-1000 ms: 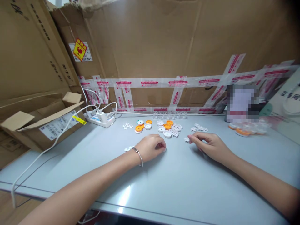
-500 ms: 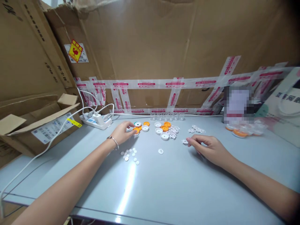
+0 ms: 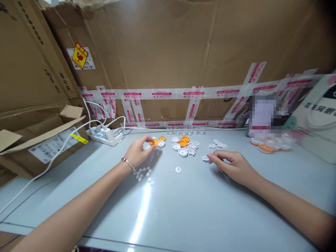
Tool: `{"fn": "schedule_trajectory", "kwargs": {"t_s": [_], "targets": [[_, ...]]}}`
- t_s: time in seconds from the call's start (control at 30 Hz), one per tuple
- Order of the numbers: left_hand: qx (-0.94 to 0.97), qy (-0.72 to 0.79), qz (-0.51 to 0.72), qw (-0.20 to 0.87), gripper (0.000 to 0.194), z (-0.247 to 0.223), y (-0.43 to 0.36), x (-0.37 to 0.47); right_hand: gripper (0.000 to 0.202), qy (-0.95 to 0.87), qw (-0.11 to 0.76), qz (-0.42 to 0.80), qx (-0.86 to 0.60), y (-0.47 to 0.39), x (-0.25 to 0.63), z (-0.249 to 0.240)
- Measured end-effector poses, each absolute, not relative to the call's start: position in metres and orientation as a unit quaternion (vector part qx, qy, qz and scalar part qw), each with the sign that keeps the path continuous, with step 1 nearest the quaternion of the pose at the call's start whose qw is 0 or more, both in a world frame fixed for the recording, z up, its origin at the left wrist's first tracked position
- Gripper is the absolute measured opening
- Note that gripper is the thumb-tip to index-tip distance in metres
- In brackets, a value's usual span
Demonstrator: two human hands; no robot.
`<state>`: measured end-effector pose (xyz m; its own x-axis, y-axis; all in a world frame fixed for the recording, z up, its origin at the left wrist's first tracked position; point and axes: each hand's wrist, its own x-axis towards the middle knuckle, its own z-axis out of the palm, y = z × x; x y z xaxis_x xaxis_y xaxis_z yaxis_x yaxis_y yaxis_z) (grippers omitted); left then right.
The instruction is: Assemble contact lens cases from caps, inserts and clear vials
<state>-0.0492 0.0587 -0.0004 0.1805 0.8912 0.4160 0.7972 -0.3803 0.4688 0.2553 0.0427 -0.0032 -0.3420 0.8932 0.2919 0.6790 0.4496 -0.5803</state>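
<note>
Beyond and left of the tabbed white disc [image 3: 178,170], the left hand [image 3: 139,152] pinches a glossy, shallow round orange cap [image 3: 154,142] between thumb and fingers. Right of that disc, the right hand [image 3: 235,168] grips the edge of a small, flat white openwork piece [image 3: 205,159]. Shallow white caps [image 3: 182,153] lie beyond the disc.

Left arm [image 3: 78,206] slants up from lower left, left hand [image 3: 138,151] farther forward, thumb and fingers in a pinch. Right arm [image 3: 286,201] angles in from lower right; right hand [image 3: 233,164] pinched at thumb and forefinger, other fingers curled under (partly hidden). Hands well apart.
</note>
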Motion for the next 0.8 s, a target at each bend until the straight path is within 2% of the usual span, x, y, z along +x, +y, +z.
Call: {"fn": "schedule_trajectory", "kwargs": {"t_s": [0.17,0.43,0.67,0.8], "targets": [[0.858,0.377,0.315,0.151,0.027,-0.003,0.033,-0.011,0.038,-0.8,0.286,0.185,-0.493,0.044,0.254,-0.004],[0.869,0.387,0.262,0.162,0.034,-0.013,0.033,-0.004,0.037,-0.801,0.277,0.186,-0.497,0.043,0.252,-0.003],[0.871,0.373,0.283,0.149,0.032,-0.012,0.031,0.0,0.038,-0.805,0.276,0.184,-0.493,0.043,0.25,-0.003],[0.879,0.385,0.233,0.155,0.03,-0.015,0.029,0.004,0.038,-0.802,0.273,0.194,-0.494,0.042,0.248,-0.004]]}}
